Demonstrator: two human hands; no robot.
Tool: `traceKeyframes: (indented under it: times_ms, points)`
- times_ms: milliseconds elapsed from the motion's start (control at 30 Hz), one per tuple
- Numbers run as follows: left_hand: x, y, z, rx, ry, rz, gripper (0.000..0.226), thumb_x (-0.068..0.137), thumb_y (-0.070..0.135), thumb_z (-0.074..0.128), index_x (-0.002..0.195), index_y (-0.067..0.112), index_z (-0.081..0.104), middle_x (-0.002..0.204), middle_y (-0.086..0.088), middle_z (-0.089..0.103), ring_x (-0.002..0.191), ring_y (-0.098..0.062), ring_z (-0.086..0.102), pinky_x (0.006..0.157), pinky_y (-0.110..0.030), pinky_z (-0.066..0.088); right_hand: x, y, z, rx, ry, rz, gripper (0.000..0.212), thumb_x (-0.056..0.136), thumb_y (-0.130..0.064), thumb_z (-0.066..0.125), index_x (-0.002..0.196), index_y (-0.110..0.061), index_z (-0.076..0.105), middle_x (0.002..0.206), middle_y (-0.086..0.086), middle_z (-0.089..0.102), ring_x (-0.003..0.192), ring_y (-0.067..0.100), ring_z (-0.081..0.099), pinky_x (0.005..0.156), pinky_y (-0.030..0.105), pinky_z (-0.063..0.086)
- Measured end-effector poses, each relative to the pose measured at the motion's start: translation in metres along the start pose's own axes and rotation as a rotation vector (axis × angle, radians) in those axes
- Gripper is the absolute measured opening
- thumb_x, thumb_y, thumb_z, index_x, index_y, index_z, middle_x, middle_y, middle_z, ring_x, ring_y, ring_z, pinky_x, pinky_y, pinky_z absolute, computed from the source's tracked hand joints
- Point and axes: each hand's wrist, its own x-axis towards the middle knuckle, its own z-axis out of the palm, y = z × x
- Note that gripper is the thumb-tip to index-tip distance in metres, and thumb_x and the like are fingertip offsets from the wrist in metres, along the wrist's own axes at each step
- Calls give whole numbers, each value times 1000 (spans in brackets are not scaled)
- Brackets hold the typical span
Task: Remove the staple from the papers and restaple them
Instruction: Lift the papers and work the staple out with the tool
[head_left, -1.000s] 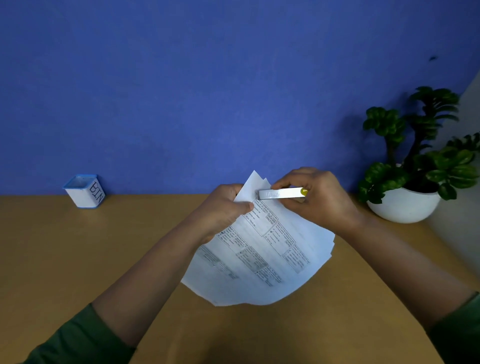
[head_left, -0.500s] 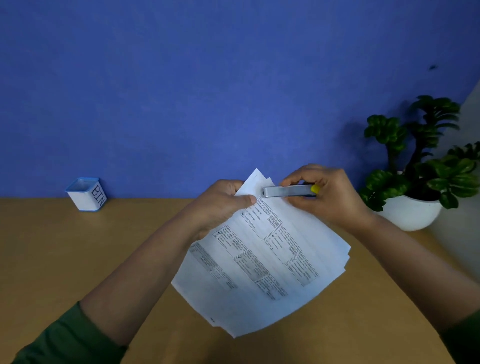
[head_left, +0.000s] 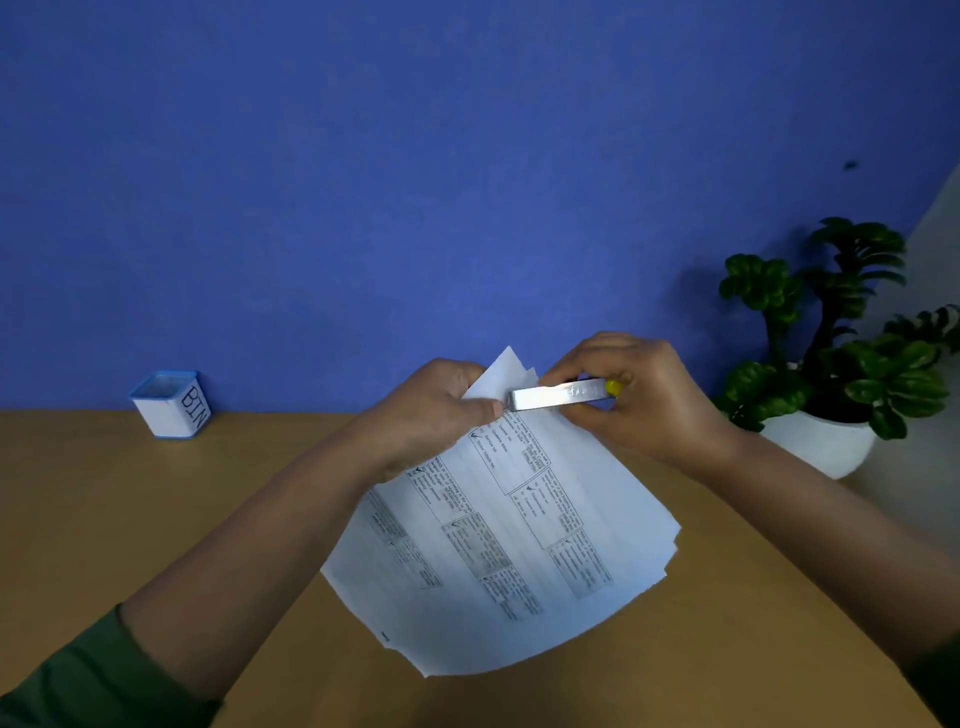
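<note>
A stack of printed white papers (head_left: 498, 545) hangs in the air above the wooden desk, its top corner pointing up. My left hand (head_left: 431, 410) pinches that top corner from the left. My right hand (head_left: 639, 400) grips a small silver stapler (head_left: 558, 396) with a yellow end. The stapler lies level, and its front tip sits on the papers' top corner right beside my left thumb. The staple itself is too small to make out.
A small white cup with a blue rim, marked BIN (head_left: 170, 404), stands at the back left of the desk (head_left: 156, 519). A green plant in a white pot (head_left: 826, 441) stands at the back right. A blue wall rises behind.
The stapler's tip has moved left onto the paper corner, closing on my left thumb. Both hands and the papers stay in nearly the same place.
</note>
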Motion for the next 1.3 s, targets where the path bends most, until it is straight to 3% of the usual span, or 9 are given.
traceKeyframes:
  times_ms: [133, 400, 667, 767, 933, 1167, 1300]
  points:
    - [-3, 4, -8, -109, -36, 23, 14, 90, 15, 58, 92, 20, 70, 80, 3, 75, 68, -8, 69, 61, -17, 54, -2, 4, 0, 371, 40, 292, 33, 69, 2, 78, 77, -29, 69, 71, -20, 70, 68, -3, 63, 63, 7, 47]
    - [-2, 5, -11, -221, -103, 67, 15, 88, 12, 59, 96, 16, 71, 79, 4, 75, 70, -10, 70, 64, -21, 56, -2, 8, 2, 689, 21, 416, 29, 68, 10, 73, 77, -17, 69, 68, -14, 73, 62, 0, 66, 59, 11, 51]
    - [2, 3, -7, -228, -97, 56, 14, 87, 12, 60, 88, 22, 70, 75, 6, 75, 68, -10, 70, 63, -23, 56, -5, 13, 6, 808, -11, 567, 27, 70, 14, 69, 82, -10, 68, 66, -11, 73, 60, 0, 67, 53, 10, 50]
    - [4, 3, -6, -184, -83, 56, 13, 88, 13, 60, 89, 22, 70, 78, 4, 74, 69, -12, 70, 65, -24, 55, -5, 14, 4, 783, -41, 591, 26, 70, 10, 71, 84, -11, 69, 68, -12, 74, 62, -1, 67, 53, 10, 49]
    - [5, 3, -5, -153, -78, 51, 14, 90, 13, 58, 91, 20, 70, 76, 5, 74, 63, -7, 69, 56, -18, 54, -3, 17, 2, 723, -62, 631, 24, 69, 2, 75, 86, -16, 71, 72, -11, 74, 66, 1, 67, 59, 12, 53]
    - [7, 0, -5, -158, -77, 58, 17, 90, 13, 58, 87, 25, 69, 71, 8, 74, 61, -6, 69, 54, -16, 54, -2, 16, 4, 744, -64, 672, 24, 70, 2, 74, 84, -17, 71, 70, -12, 74, 62, -1, 66, 54, 10, 49]
    - [9, -4, -5, -163, -82, 63, 14, 90, 13, 58, 91, 21, 69, 80, 3, 73, 64, -7, 69, 58, -18, 54, -2, 17, 4, 727, -92, 685, 22, 70, -1, 75, 85, -17, 71, 70, -11, 74, 61, 0, 66, 53, 10, 48]
